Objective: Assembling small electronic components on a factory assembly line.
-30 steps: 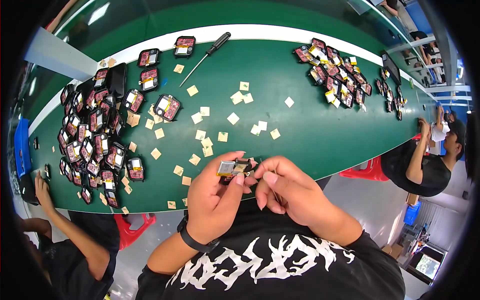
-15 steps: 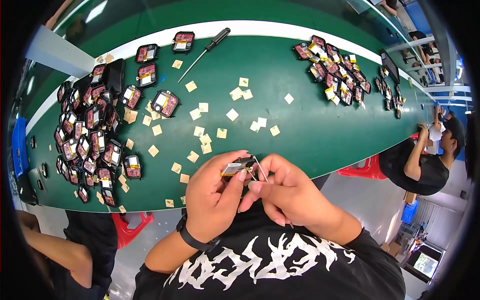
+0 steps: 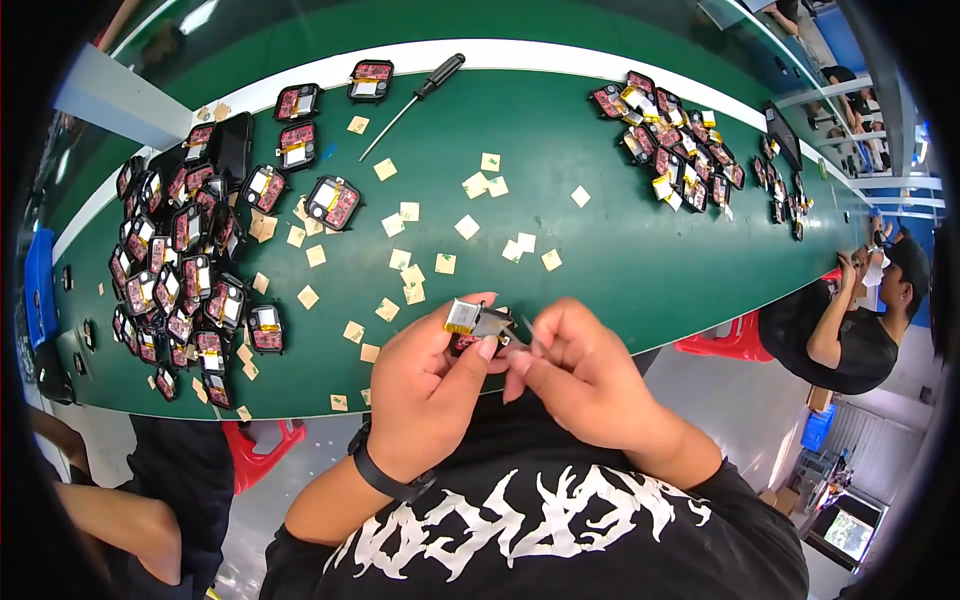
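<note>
My left hand [image 3: 425,385] holds a small black device housing [image 3: 497,325] between thumb and fingers, in front of my chest. A silver pouch battery [image 3: 465,316] with a yellow taped edge stands tilted up at its left side. My right hand [image 3: 590,380] is closed in a pinch on a thin, tweezers-like metal tool [image 3: 532,334], close to the right side of the housing. My fingers cover much of the tool, and its tip is blurred.
A heap of open black housings with red boards [image 3: 190,230] lies left, and another pile [image 3: 670,140] far right. Square pale stickers [image 3: 467,228] are scattered mid-table. A black-handled screwdriver [image 3: 428,85] lies at the back. Co-workers sit at both sides, one on the right [image 3: 850,325].
The battery has swung up and away from the housing, showing more of its face. My right fingers and the thin tool have shifted slightly; both hands remain at the device.
</note>
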A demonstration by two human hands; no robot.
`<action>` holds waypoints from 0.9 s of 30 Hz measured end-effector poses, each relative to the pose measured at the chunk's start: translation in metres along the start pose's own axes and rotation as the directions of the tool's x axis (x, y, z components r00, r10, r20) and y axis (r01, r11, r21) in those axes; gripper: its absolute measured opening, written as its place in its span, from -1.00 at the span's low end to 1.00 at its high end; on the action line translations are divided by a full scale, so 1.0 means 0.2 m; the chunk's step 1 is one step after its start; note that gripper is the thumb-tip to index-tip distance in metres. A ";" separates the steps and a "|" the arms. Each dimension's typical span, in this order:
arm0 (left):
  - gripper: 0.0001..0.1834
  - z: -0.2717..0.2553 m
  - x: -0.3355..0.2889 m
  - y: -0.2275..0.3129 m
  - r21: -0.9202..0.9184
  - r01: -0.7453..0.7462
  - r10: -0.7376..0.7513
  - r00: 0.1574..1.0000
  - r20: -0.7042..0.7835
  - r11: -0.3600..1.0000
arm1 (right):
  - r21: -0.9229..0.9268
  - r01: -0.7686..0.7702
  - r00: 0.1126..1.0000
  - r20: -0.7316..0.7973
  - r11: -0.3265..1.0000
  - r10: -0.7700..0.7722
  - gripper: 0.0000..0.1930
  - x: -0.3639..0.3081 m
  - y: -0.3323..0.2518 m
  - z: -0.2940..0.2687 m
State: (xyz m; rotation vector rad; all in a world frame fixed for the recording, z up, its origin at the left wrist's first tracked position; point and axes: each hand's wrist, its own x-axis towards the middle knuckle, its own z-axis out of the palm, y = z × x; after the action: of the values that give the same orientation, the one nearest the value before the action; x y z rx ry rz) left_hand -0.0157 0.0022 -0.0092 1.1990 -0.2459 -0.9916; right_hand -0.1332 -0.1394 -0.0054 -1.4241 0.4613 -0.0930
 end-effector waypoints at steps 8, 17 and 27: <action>-0.60 -0.01 0.01 0.01 0.161 -0.001 -0.009 0.998 0.063 0.987 | -0.186 0.044 0.998 -0.038 0.982 -0.051 -0.50 0.09 -0.19 -0.10; -0.56 -0.03 0.02 0.01 0.226 -0.047 0.020 0.992 0.124 0.973 | -0.364 0.114 0.988 0.138 0.925 -0.068 -0.87 0.17 -0.24 -0.16; -0.63 -0.01 0.01 0.01 0.244 -0.046 0.038 0.999 0.036 0.969 | -0.121 -0.038 0.999 -0.022 0.992 0.036 -0.94 0.06 -0.12 -0.13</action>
State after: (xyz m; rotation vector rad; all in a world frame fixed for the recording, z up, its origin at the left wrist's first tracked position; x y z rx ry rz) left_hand -0.0119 0.0020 -0.0084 1.3973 -0.4270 -0.9629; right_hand -0.1262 -0.1709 0.0136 -1.5346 0.5168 -0.0502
